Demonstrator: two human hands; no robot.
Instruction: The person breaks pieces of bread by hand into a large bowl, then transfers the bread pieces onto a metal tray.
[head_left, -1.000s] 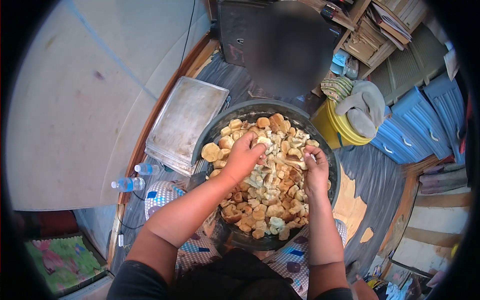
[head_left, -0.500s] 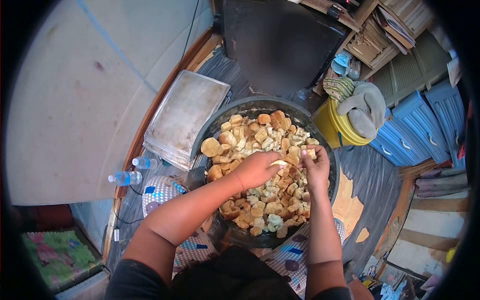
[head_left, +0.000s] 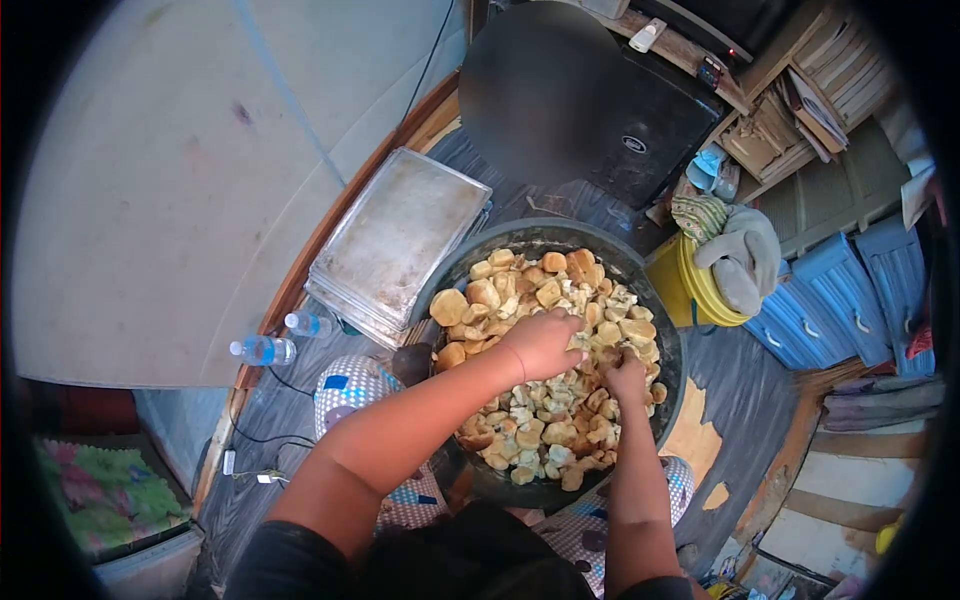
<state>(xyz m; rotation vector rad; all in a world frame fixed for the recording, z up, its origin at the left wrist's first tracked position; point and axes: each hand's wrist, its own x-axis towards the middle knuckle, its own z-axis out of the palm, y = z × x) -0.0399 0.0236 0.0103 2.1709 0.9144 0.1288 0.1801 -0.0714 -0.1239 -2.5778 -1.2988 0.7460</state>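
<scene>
A large dark round tub stands between my knees, heaped with bread rolls and torn bread pieces, golden crust mixed with white crumb. My left hand lies over the middle of the heap, thumb apart from the fingers, with nothing visible between them. Just to its right, my right hand points down into the bread with bent fingers closed about a piece. Its fingertips are partly hidden among the rolls.
Stacked metal baking trays lie left of the tub, near two water bottles and a cable. A yellow bucket with cloths on top stands at the right, beside blue drawers. Beyond the tub is a black speaker box.
Both hands have dropped from above the tub into the bread. The pale piece in my left hand no longer shows. The view has shifted, so the tub appears lower and further right.
</scene>
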